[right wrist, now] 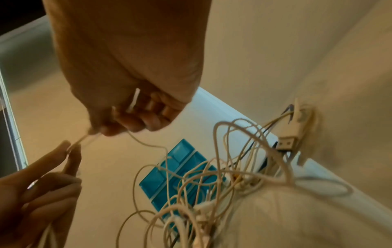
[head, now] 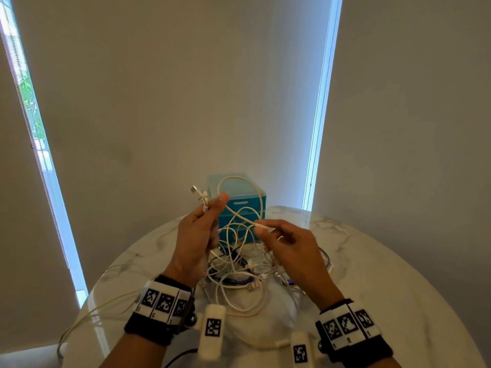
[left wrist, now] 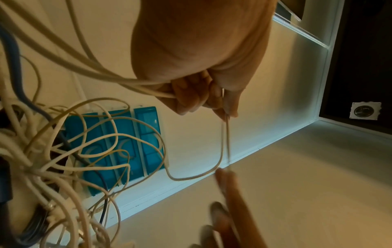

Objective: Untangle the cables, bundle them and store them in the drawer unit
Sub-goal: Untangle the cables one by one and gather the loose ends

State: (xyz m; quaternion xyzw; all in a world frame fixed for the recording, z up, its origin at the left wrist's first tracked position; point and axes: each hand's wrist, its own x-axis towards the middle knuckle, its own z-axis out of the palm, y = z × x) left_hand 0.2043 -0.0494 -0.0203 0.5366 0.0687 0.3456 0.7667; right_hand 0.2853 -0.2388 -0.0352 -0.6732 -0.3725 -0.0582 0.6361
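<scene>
Both hands raised before drawer unit (head: 240, 205). Left hand (head: 198, 235) pinches white cable (head: 240, 181) near its plug; right hand (head: 289, 247) pinches same cable. Tangle (head: 239, 272) lies below.

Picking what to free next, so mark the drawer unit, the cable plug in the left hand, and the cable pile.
Drawer unit (head: 243, 201): head view, top drawer front.
Cable plug (head: 195, 189): head view, metal tip above the left hand (head: 198, 235).
Cable pile (head: 239, 272): head view, middle of the tangle.
</scene>
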